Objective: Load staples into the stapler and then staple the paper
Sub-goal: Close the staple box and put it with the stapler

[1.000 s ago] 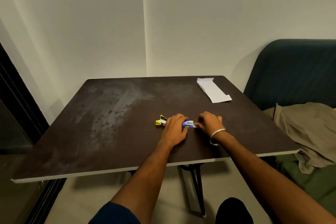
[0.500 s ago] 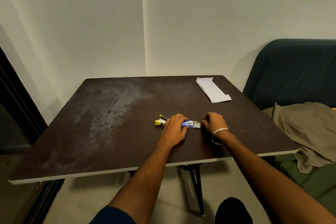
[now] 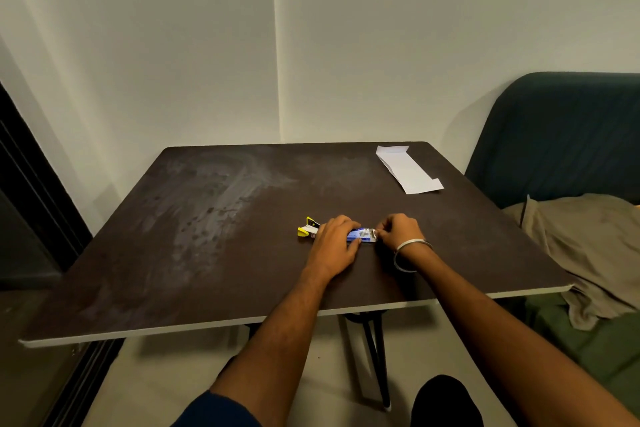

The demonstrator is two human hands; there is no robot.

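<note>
Both hands work one small blue staple box [image 3: 360, 235] on the counter [image 3: 214, 218]. My left hand [image 3: 334, 246] presses it flat; my right hand [image 3: 398, 232] pinches its right end. I'd pull that flap gently, keeping staples from spilling.

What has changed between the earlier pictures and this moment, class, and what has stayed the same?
The right hand, which had drawn back a little to the right half a second ago, has come back to the right end of the blue staple box and pinches it there. The left hand stays pressed on the box, the yellow stapler beside it. The paper lies untouched at the table's far corner.
</note>
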